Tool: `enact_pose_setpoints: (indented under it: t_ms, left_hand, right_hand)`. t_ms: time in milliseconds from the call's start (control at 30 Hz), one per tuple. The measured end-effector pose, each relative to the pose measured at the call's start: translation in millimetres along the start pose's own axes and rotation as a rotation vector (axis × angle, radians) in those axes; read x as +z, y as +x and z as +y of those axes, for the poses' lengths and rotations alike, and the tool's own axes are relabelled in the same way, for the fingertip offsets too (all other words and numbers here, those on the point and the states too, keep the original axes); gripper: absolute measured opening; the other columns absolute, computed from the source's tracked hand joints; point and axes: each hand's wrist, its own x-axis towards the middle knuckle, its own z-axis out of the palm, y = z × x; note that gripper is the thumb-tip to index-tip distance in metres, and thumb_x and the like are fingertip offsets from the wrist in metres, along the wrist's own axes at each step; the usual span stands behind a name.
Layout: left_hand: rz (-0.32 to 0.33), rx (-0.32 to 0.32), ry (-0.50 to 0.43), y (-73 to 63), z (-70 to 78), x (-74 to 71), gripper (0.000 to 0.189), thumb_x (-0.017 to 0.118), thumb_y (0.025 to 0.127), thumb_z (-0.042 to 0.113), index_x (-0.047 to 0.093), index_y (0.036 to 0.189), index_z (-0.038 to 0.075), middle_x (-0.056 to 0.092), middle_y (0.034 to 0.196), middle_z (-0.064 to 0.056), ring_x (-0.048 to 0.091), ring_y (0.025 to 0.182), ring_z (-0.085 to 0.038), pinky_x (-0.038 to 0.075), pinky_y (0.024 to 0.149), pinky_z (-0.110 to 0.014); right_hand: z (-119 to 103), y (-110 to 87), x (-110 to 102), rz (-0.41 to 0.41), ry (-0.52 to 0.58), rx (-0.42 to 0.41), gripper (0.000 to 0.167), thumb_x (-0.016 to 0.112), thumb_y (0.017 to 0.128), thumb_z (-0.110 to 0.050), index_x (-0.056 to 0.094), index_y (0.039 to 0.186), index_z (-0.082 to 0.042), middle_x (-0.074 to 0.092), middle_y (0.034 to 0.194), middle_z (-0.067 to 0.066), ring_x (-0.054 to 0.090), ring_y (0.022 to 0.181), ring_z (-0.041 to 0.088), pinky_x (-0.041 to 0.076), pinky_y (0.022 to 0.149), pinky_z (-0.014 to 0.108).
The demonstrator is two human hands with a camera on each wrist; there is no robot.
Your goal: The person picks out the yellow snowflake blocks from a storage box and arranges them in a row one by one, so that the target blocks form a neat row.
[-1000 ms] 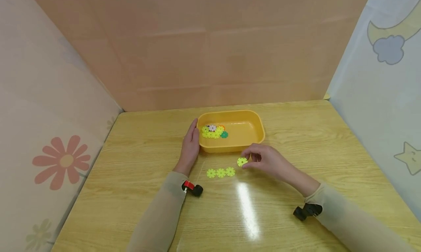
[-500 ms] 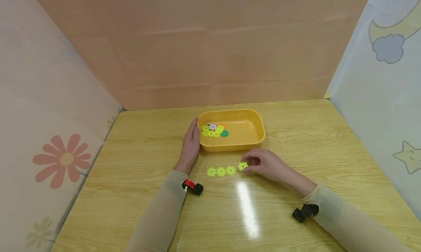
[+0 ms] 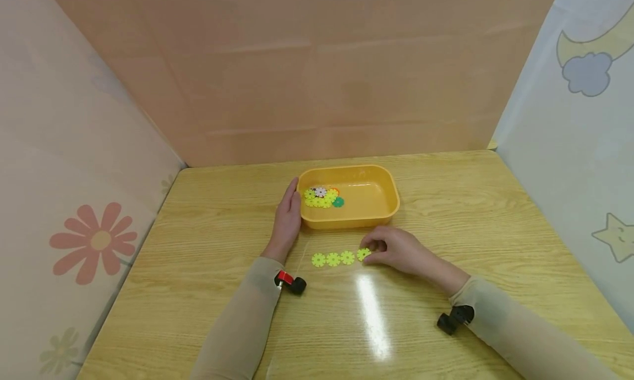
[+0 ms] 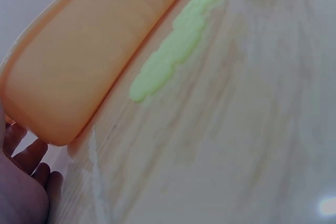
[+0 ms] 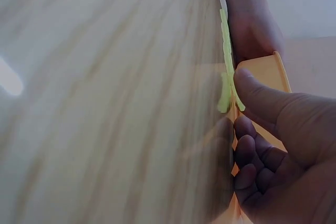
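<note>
My right hand [image 3: 398, 249] pinches a yellow-green notched snowflake disc [image 3: 364, 254] between thumb and fingers, low over the table. Just left of it, three matching discs [image 3: 333, 259] lie flat in a row, edge to edge. From the right wrist, the held disc [image 5: 240, 103] shows edge-on by the thumb tip. My left hand [image 3: 286, 223] lies along the left end of a yellow plastic tub [image 3: 349, 224], its fingers extended against the wall. The left wrist view shows those fingers [image 4: 31, 156] at the tub's lower corner.
Inside the tub's left half sit several yellow discs [image 3: 318, 202], plus a white disc [image 3: 321, 192] and a green one [image 3: 338, 202]. The wooden table [image 3: 223, 215] is bounded by a brown back panel [image 3: 317, 93] and pale side panels. Glare marks the table's front.
My right hand has come down and slightly left with its disc, from beside the tub's front wall to the right end of the row. The left hand stays put.
</note>
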Motion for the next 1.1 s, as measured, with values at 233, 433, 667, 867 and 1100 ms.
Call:
enact_pose_setpoints:
  t_ms: [233, 433, 667, 867, 1100]
  left_hand:
    - [0.004, 0.004, 0.003, -0.3, 1.0, 0.4, 0.06, 0.031, 0.121, 0.048, 0.031, 0.177, 0.027, 0.03, 0.179, 0.01, 0.024, 0.166, -0.018, 0.022, 0.135, -0.045]
    - [0.001, 0.015, 0.009, -1.0, 1.8, 0.0, 0.059, 0.031, 0.121, 0.046, 0.031, 0.177, 0.026, 0.031, 0.179, 0.008, 0.024, 0.166, -0.018, 0.022, 0.135, -0.046]
    - [-0.001, 0.018, 0.013, -1.1, 0.5, -0.9, 0.06, 0.031, 0.121, 0.049, 0.03, 0.177, 0.028, 0.031, 0.179, 0.01, 0.023, 0.166, -0.017, 0.021, 0.135, -0.045]
    - [-0.001, 0.012, 0.014, -1.6, 0.2, -1.1, 0.06, 0.031, 0.12, 0.05, 0.031, 0.177, 0.03, 0.031, 0.179, 0.01, 0.023, 0.166, -0.018, 0.021, 0.135, -0.046]
    - [0.0, 0.003, 0.009, -1.2, -0.4, -0.2, 0.059, 0.03, 0.12, 0.049, 0.031, 0.177, 0.03, 0.031, 0.179, 0.01, 0.024, 0.166, -0.017, 0.022, 0.135, -0.046]
  right_hand:
    - [0.9, -0.9, -0.2, -0.017, -0.009, 0.007, 0.032, 0.094, 0.091, -0.028, 0.082, 0.118, -0.015, 0.069, 0.098, -0.009, 0.061, 0.088, 0.009, 0.055, 0.08, 0.032]
    - [5.9, -1.9, -1.6, -0.027, 0.064, 0.043, 0.029, 0.093, 0.092, -0.02, 0.082, 0.118, -0.013, 0.072, 0.103, -0.007, 0.066, 0.094, 0.012, 0.058, 0.084, 0.033]
    - [3.2, 0.6, -0.4, -0.021, 0.044, 0.054, 0.026, 0.093, 0.092, -0.022, 0.083, 0.114, -0.015, 0.073, 0.104, -0.009, 0.065, 0.094, 0.009, 0.058, 0.085, 0.033]
    - [0.7, 0.8, 0.7, -0.01, 0.012, 0.047, 0.025, 0.095, 0.09, -0.025, 0.082, 0.111, -0.018, 0.071, 0.102, -0.01, 0.063, 0.093, 0.009, 0.056, 0.084, 0.032]
    - [0.4, 0.1, -0.5, -0.013, 0.039, 0.055, 0.028, 0.095, 0.09, -0.027, 0.082, 0.113, -0.018, 0.072, 0.103, -0.009, 0.064, 0.094, 0.011, 0.057, 0.084, 0.032]
